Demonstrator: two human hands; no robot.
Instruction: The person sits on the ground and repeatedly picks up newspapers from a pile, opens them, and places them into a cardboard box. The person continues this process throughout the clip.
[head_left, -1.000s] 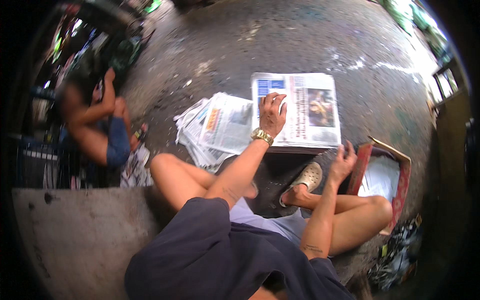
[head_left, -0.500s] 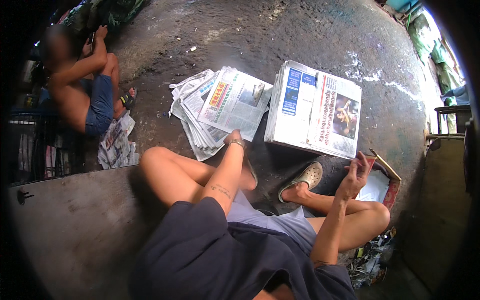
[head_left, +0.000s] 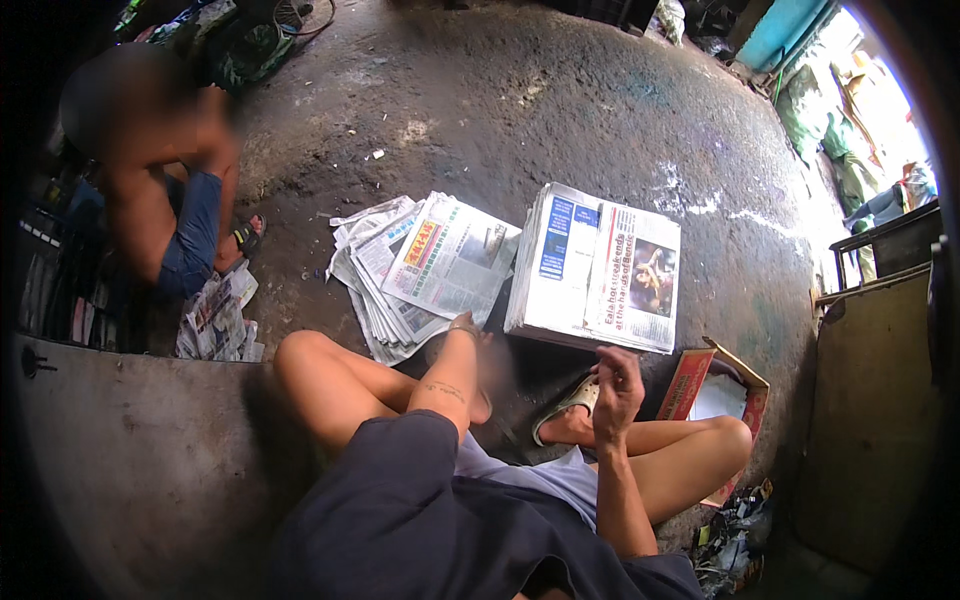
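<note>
My right hand hovers just in front of the near edge of a thick, neat stack of newspapers, its fingers loosely bent and apart with nothing visible in them. A bracelet shows on my left wrist. My left hand hangs at the near edge of a looser, fanned pile of newspapers; its fingers are hidden behind the wrist. The top sheet there has a red and yellow block and green print. On the neat stack, a sheet with a dark photo lies beside a blue-printed one.
A red open cardboard box with white paper inside stands by my right knee. Farther left a person sits near crumpled newspapers. Scraps lie at lower right, beside a wooden panel. My clog rests before the neat stack.
My right hand has drawn left, away from the box and along the stack's near edge. The whole view has shifted, so the piles appear lower and farther left.
</note>
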